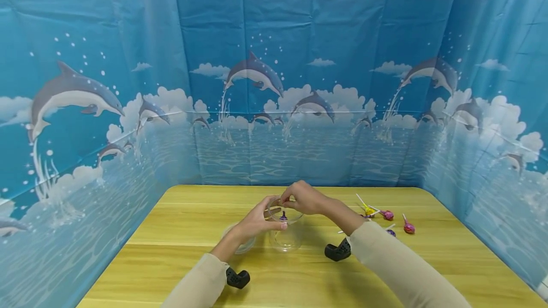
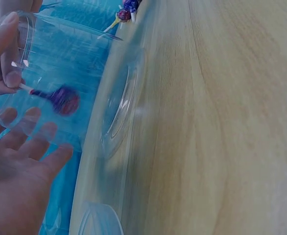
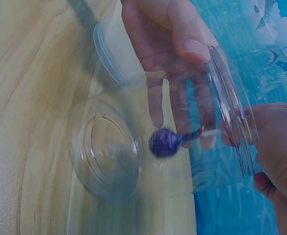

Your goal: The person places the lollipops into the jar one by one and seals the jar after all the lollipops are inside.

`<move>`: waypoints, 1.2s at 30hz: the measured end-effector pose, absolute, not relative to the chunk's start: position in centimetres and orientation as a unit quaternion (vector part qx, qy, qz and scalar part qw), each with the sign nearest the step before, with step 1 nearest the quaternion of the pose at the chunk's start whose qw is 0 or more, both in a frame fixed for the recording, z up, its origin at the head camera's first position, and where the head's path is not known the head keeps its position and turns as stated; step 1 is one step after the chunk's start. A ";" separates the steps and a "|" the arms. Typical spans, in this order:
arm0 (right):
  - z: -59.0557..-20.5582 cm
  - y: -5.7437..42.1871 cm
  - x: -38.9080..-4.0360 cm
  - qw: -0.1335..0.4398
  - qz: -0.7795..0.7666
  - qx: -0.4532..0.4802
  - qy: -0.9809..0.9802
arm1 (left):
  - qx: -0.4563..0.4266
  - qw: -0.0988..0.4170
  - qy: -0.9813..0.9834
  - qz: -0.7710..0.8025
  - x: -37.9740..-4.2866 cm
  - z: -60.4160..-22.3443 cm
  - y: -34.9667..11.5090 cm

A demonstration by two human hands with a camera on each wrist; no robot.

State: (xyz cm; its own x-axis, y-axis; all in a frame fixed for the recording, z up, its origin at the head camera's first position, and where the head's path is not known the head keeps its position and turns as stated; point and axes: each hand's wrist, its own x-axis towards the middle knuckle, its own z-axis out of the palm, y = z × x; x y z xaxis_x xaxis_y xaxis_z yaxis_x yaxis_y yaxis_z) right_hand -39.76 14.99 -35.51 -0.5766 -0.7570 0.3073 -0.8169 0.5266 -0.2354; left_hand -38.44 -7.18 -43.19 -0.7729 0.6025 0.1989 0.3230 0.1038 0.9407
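Note:
A clear round jar (image 1: 286, 241) stands near the middle of the wooden table with its mouth upward. My left hand (image 1: 261, 220) holds it near the rim, the thumb at the near side and the fingers spread along the wall. Over the mouth, my right hand (image 1: 303, 197) pinches the white stick of a purple-wrapped lollipop (image 2: 65, 100). The candy head hangs inside the jar, above its base (image 3: 109, 156), and is seen through the clear wall. Just left of the jar, partly behind my left wrist, lies a clear round lid (image 1: 245, 247).
Several wrapped lollipops lie on the right of the table (image 1: 192, 260), among them a yellow one (image 1: 368, 210), a pink one (image 1: 408, 227) and a purple one (image 1: 391, 233). My right forearm partly covers this group. A blue dolphin-print curtain (image 1: 274, 156) hangs around the table's back and sides.

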 end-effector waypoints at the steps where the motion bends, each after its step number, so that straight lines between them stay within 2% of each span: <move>1: -35.5 14.9 -39.7 0.083 0.178 0.453 -0.870 | 0.316 0.119 0.733 0.591 -38.5 -43.2 -7.2; 21: -35.1 15.0 -39.6 0.069 0.189 0.444 -0.873 | 0.323 0.117 0.732 0.589 -38.4 -43.1 -7.3; 36: -33.8 17.7 -39.3 0.070 0.200 0.428 -0.878 | 0.317 0.118 0.723 0.602 -38.1 -43.3 -6.9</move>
State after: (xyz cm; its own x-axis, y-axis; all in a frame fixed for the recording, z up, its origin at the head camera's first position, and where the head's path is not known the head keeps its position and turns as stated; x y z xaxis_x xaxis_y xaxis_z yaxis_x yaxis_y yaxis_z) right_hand -39.31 17.75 -33.75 -0.6231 -0.7247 0.2943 -0.7806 0.5528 -0.2916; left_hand -38.13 -6.93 -43.31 -0.7712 0.6004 0.2116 0.3167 0.0735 0.9457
